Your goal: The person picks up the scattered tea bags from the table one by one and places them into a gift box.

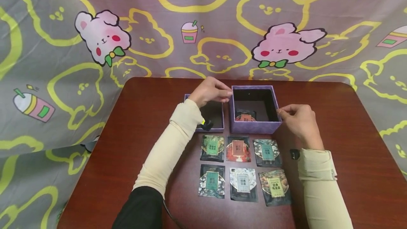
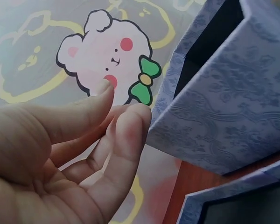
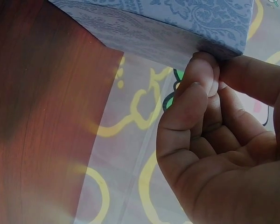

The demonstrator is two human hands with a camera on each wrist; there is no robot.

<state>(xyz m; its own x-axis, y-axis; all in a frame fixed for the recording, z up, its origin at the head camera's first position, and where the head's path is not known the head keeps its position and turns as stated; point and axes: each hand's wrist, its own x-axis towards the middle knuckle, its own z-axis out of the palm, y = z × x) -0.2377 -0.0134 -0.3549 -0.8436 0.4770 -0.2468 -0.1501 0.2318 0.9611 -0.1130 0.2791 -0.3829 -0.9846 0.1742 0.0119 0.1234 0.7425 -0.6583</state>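
Observation:
A purple patterned box point(image 1: 254, 127) stands open-topped at the back of the table, and a tea sachet point(image 1: 246, 117) with a red label lies inside it. At its left wall is my left hand point(image 1: 211, 91); in the left wrist view the fingertips touch the box's corner, while the thumb stands apart. My right hand point(image 1: 300, 121) pinches the box's right side between thumb and fingers, as the right wrist view shows at an edge. Left of the box lies a shallow purple lid point(image 1: 216, 130), hollow side up, partly hidden by my left arm.
In front of the box, several flat tea sachets lie in two rows, among them a green-labelled sachet point(image 1: 213, 147), a white-labelled sachet point(image 1: 243, 183) and a yellow-labelled sachet point(image 1: 276, 187). A cartoon-printed curtain point(image 1: 219, 52) hangs behind the brown table point(image 1: 127, 133).

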